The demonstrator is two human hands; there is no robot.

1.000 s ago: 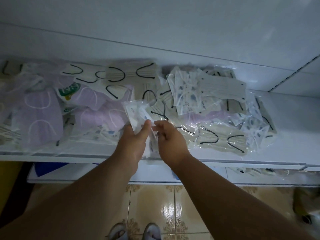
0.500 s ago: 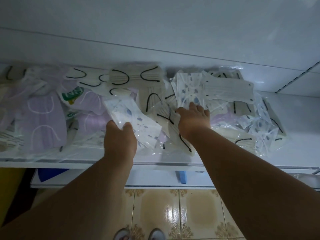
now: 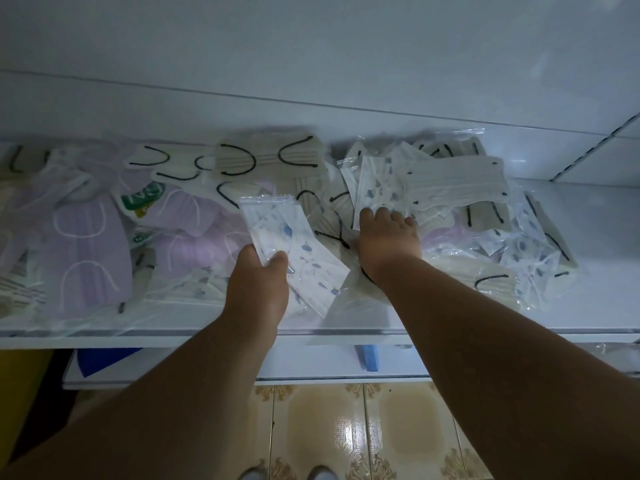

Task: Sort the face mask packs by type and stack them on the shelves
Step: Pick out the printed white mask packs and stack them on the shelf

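My left hand point(image 3: 258, 285) grips a clear pack of white masks with blue print point(image 3: 294, 251) by its near edge, above the middle of the white shelf point(image 3: 381, 336). My right hand point(image 3: 389, 240) reaches into the right-hand heap, its fingers curled on the lower edge of another blue-print pack point(image 3: 372, 190). A plain white mask pack point(image 3: 453, 183) lies across the top of that heap. Beige packs with black ear loops point(image 3: 266, 157) sit at the back centre. Lilac packs point(image 3: 83, 237) fill the left side.
A pack with a green label point(image 3: 142, 200) lies among the lilac ones. More blue-print packs point(image 3: 530, 258) spread to the right. A lower shelf point(image 3: 311, 365) holds a blue block point(image 3: 370, 356). Tiled floor point(image 3: 346, 431) and my shoes are below.
My two hands held one pack together a second ago. Now the left hand holds it alone and has raised it slightly, while the right hand has reached into the right heap.
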